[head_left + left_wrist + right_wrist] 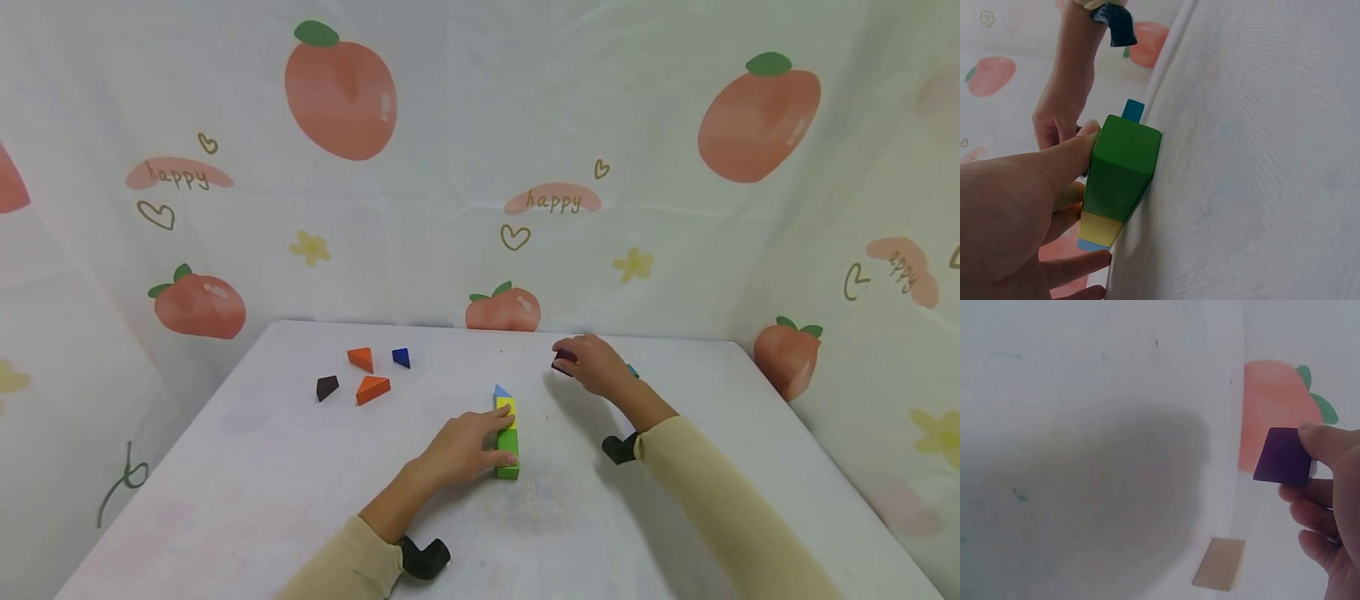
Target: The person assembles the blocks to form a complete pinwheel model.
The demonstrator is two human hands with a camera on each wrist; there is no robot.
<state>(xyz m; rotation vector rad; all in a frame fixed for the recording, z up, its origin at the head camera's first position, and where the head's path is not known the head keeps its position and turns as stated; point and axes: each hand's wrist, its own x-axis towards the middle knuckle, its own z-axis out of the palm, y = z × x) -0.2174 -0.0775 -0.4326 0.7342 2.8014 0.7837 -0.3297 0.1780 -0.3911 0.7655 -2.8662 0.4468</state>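
Observation:
On the table a green block (507, 446), a yellow block (505, 408) and a light blue triangular block (502, 390) lie end to end in a line. My left hand (467, 446) rests against this row from the left, thumb on the green block and fingers by the yellow one. In the left wrist view, the green block (1124, 156) faces the camera beside the outstretched thumb. Farther back on the right, my right hand (597, 367) pinches a dark purple trapezoid block (1283, 456) between thumb and fingers, with its shadow on the table below.
At the back left lie two orange blocks (372, 389), a dark blue block (401, 357) and a black block (327, 387). A teal block (633, 371) peeks out behind my right wrist. A tan trapezoid piece (1219, 564) shows in the right wrist view. Fruit-printed cloth (450, 250) hangs behind the table.

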